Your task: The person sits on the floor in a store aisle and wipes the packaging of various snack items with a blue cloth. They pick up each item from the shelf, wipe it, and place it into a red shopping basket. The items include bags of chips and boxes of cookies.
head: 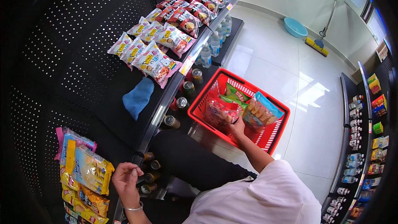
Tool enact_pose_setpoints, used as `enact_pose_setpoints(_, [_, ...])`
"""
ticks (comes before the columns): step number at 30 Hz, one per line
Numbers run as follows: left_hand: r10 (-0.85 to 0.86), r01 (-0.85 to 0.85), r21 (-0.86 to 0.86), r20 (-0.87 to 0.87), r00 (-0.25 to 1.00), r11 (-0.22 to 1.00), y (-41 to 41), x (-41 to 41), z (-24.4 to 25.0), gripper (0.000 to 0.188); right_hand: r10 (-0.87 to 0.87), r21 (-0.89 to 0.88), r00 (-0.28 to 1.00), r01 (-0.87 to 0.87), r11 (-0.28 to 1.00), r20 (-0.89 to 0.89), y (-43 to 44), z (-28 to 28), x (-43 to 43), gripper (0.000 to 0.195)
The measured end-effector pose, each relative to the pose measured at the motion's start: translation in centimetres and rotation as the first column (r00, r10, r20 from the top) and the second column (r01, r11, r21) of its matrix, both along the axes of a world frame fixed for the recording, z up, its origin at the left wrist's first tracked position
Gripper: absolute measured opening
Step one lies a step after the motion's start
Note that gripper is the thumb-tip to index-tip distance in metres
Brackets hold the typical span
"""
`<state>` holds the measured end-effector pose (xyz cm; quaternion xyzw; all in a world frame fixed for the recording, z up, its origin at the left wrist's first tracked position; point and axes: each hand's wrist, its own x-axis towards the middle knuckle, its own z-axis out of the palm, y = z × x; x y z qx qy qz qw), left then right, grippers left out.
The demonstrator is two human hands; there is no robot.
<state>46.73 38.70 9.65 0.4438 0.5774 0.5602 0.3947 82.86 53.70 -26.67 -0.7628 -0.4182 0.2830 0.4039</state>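
My right hand (237,127) reaches down into a red plastic shopping basket (202,121) and grips the edge of a red snack package (219,110). Its fingertips are partly hidden by the package. Beside it in the basket are green snack bags (235,93) and a clear-and-blue bag of baked snacks (261,112). My left hand (126,175), with a bracelet at the wrist, hovers empty by the shelf's front edge, its fingers loosely curled. Nearest to it lies a yellow-and-blue snack package (91,168) on the black shelf.
White-and-pink snack bags (157,62) and dark red bags (188,20) stand in rows along the shelf, near a blue cloth (138,98). Cans (171,121) and water bottles (215,43) fill the lower level. A blue basin (295,27) and a mop (317,46) are by the wall.
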Motion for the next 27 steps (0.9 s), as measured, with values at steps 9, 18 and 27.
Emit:
enact_pose_setpoints(9, [-0.013,0.014,-0.008,0.077,0.997,1.000,0.8,-1.5,-1.0,0.005,-0.040,0.136,0.970,0.074,0.988,-0.241,-0.4,3.2,4.7,0.051])
enact_pose_setpoints(18, [-0.026,0.023,0.015,0.231,0.973,1.000,2.0,-2.8,-3.5,0.002,0.071,0.215,0.853,0.049,0.975,-0.517,-0.8,2.8,5.7,0.059])
enact_pose_setpoints(27, [0.098,-0.087,-0.053,0.259,0.961,0.995,0.5,-3.0,-4.7,0.002,0.145,-0.073,0.971,-0.161,0.984,-0.189,-1.0,-4.9,5.2,0.066])
